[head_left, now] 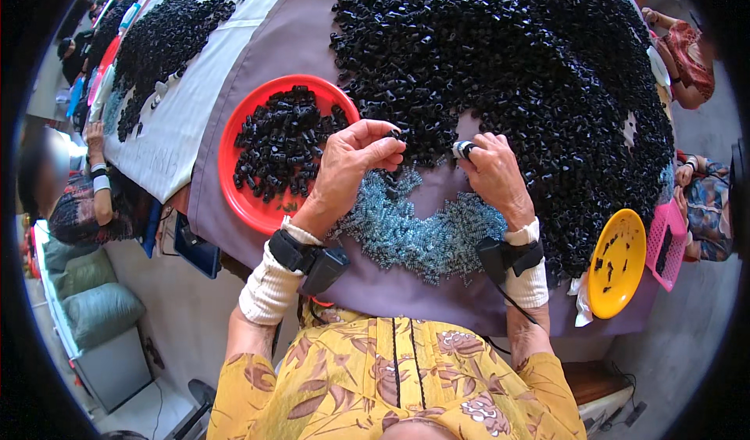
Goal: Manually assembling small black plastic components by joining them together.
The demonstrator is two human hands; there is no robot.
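My left hand is closed in a pinch, thumb and forefinger on a small black part. It hovers between the red round tray and a big heap of small black tube-like parts. Across from it, my right hand has its fingers curled at the near edge of that heap. A black and white band wraps one of its fingers; whatever its fingertips hold is hidden. Below and between both hands spreads a pile of small, pale blue, shiny spring-like pieces. More black parts fill the tray.
A yellow oval tray with a few black bits stands at the right edge, beside a pink basket. The table has a mauve cloth. Another table at the left holds black parts. Other people sit at left and right.
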